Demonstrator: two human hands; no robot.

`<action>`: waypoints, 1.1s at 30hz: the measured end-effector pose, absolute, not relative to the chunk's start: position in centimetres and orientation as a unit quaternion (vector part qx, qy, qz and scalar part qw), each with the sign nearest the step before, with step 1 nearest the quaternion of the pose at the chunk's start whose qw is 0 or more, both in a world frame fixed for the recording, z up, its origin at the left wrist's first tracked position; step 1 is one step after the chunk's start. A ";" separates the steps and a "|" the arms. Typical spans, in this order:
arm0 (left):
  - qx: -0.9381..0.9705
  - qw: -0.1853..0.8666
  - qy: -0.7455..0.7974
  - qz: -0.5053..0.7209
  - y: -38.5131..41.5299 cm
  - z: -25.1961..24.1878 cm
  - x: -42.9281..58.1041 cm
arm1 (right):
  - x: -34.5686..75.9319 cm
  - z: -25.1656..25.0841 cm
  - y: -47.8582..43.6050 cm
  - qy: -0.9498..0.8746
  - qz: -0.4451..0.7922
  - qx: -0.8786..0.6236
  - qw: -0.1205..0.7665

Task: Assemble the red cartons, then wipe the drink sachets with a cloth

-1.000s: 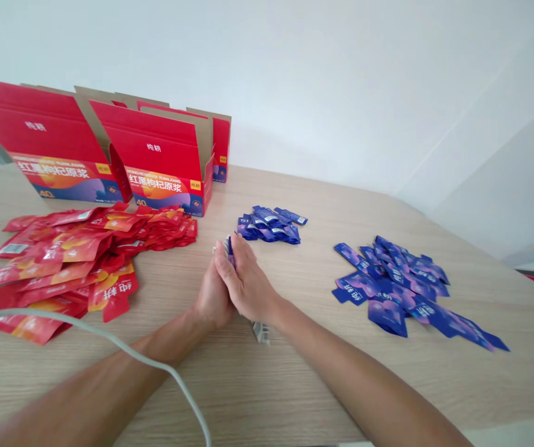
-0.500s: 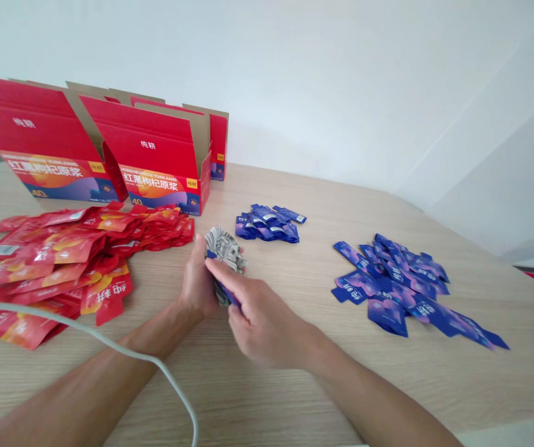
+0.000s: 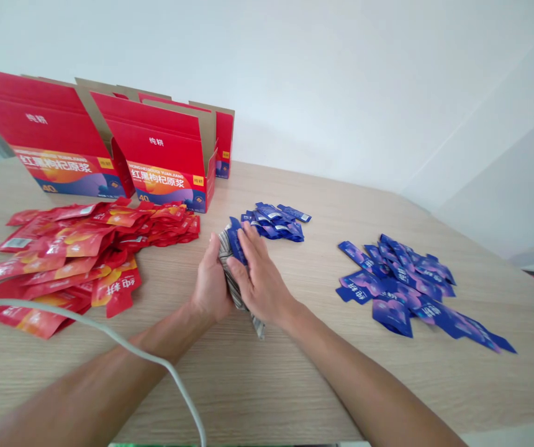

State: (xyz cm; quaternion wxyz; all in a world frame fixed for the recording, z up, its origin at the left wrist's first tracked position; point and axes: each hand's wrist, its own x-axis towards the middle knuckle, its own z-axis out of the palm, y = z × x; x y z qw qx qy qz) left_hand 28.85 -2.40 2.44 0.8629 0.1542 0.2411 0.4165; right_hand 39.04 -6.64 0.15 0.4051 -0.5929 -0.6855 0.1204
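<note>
My left hand [image 3: 210, 287] is closed around a grey-and-white striped cloth [image 3: 235, 292], whose lower end hangs out below the palm. A dark blue sachet [image 3: 235, 243] lies against the cloth, its top end sticking up between my two hands. With its fingers and thumb over the sachet, my right hand [image 3: 264, 279] presses it to the cloth. Its lower part is hidden under those fingers. Just beyond my right fingertips is a small pile of blue sachets [image 3: 274, 230]. Left of my left hand lies a big heap of red sachets [image 3: 76, 242].
Open red cartons [image 3: 174, 149] stand in a group at the back left of the wooden table [image 3: 323, 372]. A second, spread-out pile of blue sachets [image 3: 397, 285] lies to the right. A white cable [image 3: 122, 340] crosses over my left forearm. A white wall is behind.
My right hand has turned from pointing its index finger across the cloth to lying along it, pressing the sachet. The sachet's top end now shows higher. The view has shifted slightly.
</note>
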 end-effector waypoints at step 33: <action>0.280 0.855 0.282 0.333 -2.9 -0.6 30.5 | 58.7 3.8 4.9 -0.458 0.123 -0.742 0.474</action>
